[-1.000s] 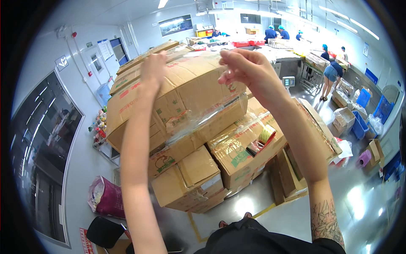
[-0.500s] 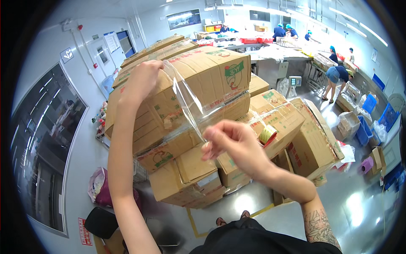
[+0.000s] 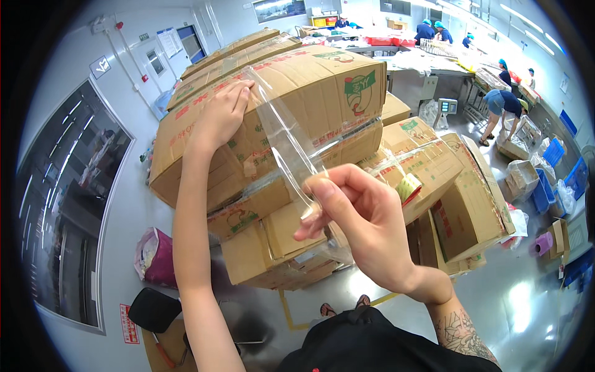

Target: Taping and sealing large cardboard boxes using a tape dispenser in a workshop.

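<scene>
A clear tape strip runs down from the top of a large brown carton toward me. Its lower end is pinched between the thumb and fingers of my right hand, in front of the carton. My left hand lies on the carton's upper front edge, left of the strip, fingers stretched out and pressed to the cardboard. To the right, a yellowish tape roll with a red inner side rests on another carton.
More cartons are stacked below and beside. A purple bag and a dark seat stand at the left. Blue bins line the right. Several people work at far tables; one person bends over.
My left hand has flattened from a curled grip onto the carton. My right hand has come closer and slightly right, still pinching the strip. The whole view has shifted a little.
</scene>
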`<state>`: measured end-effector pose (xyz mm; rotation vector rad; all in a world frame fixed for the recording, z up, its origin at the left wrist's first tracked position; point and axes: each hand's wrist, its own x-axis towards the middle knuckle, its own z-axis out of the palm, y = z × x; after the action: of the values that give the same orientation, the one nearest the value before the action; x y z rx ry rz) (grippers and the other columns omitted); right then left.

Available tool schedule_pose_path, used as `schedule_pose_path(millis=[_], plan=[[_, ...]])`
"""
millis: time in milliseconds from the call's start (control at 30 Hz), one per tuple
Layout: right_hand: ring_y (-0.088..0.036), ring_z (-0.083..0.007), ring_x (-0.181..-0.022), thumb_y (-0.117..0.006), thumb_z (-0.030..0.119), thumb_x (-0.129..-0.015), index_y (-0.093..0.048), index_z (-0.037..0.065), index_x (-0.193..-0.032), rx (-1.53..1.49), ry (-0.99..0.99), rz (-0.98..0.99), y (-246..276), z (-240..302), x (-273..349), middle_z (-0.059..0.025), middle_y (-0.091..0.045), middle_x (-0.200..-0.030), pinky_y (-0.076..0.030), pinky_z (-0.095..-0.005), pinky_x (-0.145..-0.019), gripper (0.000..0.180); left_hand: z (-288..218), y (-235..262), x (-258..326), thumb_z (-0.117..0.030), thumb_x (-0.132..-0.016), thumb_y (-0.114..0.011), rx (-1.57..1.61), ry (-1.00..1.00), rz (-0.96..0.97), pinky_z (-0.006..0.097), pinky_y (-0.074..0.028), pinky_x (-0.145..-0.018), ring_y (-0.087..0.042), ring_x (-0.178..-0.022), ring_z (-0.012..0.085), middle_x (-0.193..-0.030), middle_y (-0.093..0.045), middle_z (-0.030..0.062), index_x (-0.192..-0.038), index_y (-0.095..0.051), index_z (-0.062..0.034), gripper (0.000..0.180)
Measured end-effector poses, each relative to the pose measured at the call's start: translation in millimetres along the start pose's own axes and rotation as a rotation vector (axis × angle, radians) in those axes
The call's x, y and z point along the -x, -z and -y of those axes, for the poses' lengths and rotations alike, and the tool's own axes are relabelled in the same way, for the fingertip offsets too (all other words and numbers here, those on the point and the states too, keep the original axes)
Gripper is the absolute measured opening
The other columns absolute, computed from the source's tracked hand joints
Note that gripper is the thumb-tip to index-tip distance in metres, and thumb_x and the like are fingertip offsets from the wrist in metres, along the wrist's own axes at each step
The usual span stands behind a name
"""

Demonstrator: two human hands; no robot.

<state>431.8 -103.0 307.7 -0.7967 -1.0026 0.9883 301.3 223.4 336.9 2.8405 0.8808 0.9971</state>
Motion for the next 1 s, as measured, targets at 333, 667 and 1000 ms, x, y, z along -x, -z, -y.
schedule_pose_path(millis=[333, 667, 1000], plan=[[-0.074, -0.0152, -0.081, -0.055, 0.013, -0.112, -0.060, -0.005, -0.113, 0.176, -0.090, -0.076, 42, -119, 8, -0.0076, -0.071, -0.087, -0.058, -0.0270, -0.074, 0.019, -29, 9, -5, -0.059, -0.105, -0.049, -0.044, 0.164, 0.159, 0.045, -0.044, -0.115, -0.062, -0.130, 0.0377, -0.138, -0.066, 0.0208, -0.136, -0.062, -0.0064, 0.063], [-0.071, -0.0135, -0.070, -0.059, 0.014, -0.110, -0.060, -0.001, -0.104, 0.369, -0.024, -0.179, 70, -249, -72, -0.0064, -0.066, -0.071, -0.053, -0.0283, -0.064, 0.016, -32, -36, -3, -0.080, -0.076, -0.074, -0.510, -0.226, -0.157, 0.050, -0.039, -0.122, -0.054, -0.143, 0.0379, -0.151, -0.058, 0.0228, -0.147, -0.056, -0.0039, 0.105], [-0.066, -0.0207, -0.056, -0.060, 0.023, -0.110, -0.058, 0.002, -0.099, 0.515, 0.003, -0.234, 84, -264, -101, -0.0086, -0.063, -0.064, -0.050, -0.0362, -0.053, 0.024, -33, -47, 0, -0.077, -0.076, -0.075, -0.627, -0.241, -0.195, 0.045, -0.050, -0.112, -0.063, -0.132, 0.0367, -0.143, -0.064, 0.0257, -0.146, -0.056, -0.0014, 0.105]])
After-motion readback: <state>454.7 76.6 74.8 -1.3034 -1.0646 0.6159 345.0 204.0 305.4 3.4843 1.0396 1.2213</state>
